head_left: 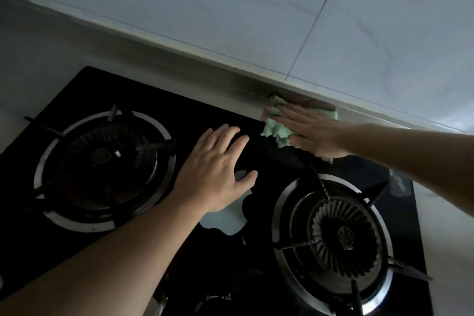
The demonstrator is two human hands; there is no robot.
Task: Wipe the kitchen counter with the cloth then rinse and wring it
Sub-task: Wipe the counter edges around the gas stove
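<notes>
Green cloth (275,126) lay under our flat right hand (311,131) on counter (179,79); left hand (218,169), fingers straight, hovered over stove (256,141).

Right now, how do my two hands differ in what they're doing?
The right hand presses flat on the green cloth at the counter's back edge; the left hand holds nothing. The right reaches past the hob; the left is spread above the hob's dark glass, between the burners. Both have straight fingers.
</notes>
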